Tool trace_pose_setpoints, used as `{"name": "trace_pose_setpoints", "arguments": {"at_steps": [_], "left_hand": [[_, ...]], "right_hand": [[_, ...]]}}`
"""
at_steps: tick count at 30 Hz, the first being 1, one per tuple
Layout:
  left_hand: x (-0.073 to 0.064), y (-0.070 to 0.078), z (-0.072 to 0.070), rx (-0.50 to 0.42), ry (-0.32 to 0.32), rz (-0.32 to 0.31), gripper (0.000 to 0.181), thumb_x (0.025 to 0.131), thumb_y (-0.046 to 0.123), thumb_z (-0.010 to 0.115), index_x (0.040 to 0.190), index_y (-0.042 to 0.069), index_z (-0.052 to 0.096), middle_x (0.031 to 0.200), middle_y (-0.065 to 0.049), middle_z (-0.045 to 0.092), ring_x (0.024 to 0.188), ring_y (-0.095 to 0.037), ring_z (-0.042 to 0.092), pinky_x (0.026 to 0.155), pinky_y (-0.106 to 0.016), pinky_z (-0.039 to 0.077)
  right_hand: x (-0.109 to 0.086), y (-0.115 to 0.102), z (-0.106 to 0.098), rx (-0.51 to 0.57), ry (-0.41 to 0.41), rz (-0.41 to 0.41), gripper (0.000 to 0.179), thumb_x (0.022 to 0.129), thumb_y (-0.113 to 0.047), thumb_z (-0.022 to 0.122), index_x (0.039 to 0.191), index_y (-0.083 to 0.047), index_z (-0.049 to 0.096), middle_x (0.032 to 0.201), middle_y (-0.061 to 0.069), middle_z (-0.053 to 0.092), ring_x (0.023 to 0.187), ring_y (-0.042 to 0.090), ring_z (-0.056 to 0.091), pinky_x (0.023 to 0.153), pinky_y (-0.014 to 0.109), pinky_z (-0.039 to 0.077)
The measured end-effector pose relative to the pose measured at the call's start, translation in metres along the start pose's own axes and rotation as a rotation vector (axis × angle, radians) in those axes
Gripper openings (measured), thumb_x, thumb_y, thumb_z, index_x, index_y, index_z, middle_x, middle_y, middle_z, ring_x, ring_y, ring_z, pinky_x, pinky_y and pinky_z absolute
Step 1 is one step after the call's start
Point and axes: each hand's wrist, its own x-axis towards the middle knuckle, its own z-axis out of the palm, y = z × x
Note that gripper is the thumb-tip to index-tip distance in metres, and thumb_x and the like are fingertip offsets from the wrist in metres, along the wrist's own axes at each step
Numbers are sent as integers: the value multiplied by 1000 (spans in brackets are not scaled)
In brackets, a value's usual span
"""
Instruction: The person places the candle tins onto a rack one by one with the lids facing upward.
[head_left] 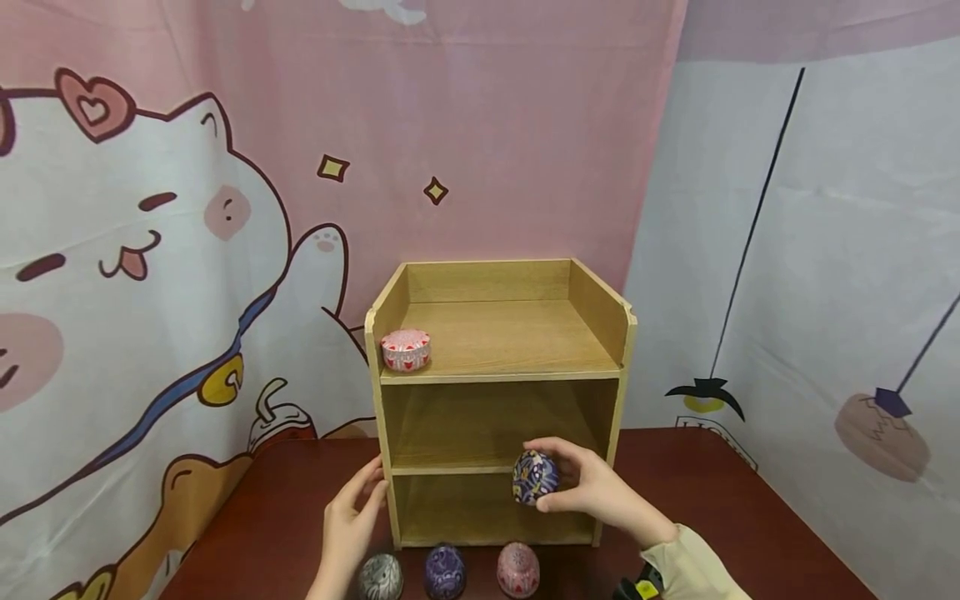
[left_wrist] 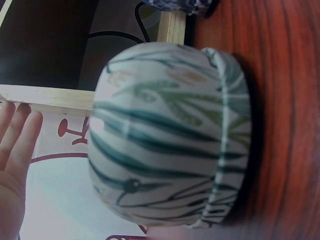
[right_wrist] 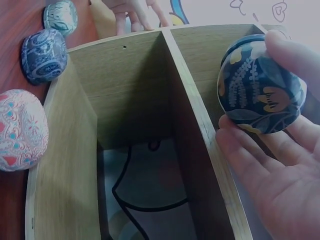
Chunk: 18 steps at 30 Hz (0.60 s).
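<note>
My right hand (head_left: 581,483) pinches a dark blue floral tin (head_left: 535,477) between thumb and fingers, in front of the wooden shelf's (head_left: 502,377) middle board. In the right wrist view the tin (right_wrist: 262,85) shows orange flowers and pale leaves. My left hand (head_left: 354,517) touches the shelf's left side panel with its fingers extended. On the table before the shelf stand a white tin with green leaves (left_wrist: 170,135), a purple-blue patterned tin (head_left: 445,572) and a pink-red patterned tin (head_left: 518,570). A pink tin with red hearts (head_left: 406,350) sits at the left of the top board.
The shelf stands on a dark red-brown table (head_left: 697,500), with two compartments below its walled top. Behind hangs a pink and white cartoon cloth (head_left: 510,150). A pale sleeve (head_left: 693,562) and a dark wristband show at my right wrist.
</note>
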Motion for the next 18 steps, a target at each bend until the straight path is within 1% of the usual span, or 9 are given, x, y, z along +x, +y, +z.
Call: {"name": "trace_pose_setpoints", "arguments": {"at_steps": [4, 7, 13, 18], "left_hand": [[0, 1, 0, 10, -2, 9, 36, 84, -8, 70, 118, 0, 68, 96, -13, 72, 74, -19, 68, 59, -19, 56], [0, 2, 0, 7, -2, 4, 35, 84, -8, 70, 118, 0, 68, 96, -13, 72, 74, -17, 68, 59, -20, 57], [0, 1, 0, -6, 0, -9, 35, 83, -9, 70, 118, 0, 68, 96, -13, 72, 74, -17, 68, 60, -22, 58], [0, 1, 0, -16, -1, -10, 35, 83, -9, 70, 118, -1, 68, 96, -14, 71, 75, -19, 68, 61, -22, 58]], "right_hand": [[1, 0, 1, 26, 8, 4, 67, 81, -12, 79, 140, -5, 48, 136, 20, 50, 111, 23, 59, 87, 32, 54], [3, 0, 3, 39, 12, 1, 66, 81, -11, 79, 139, -5, 48, 135, 21, 50, 111, 23, 59, 87, 33, 55], [6, -1, 5, 60, 20, -21, 65, 82, -8, 78, 139, -3, 48, 136, 24, 49, 112, 24, 59, 86, 33, 55], [8, 0, 6, 84, 25, -22, 65, 81, -6, 78, 138, -2, 48, 138, 25, 47, 113, 25, 58, 85, 33, 56]]}}
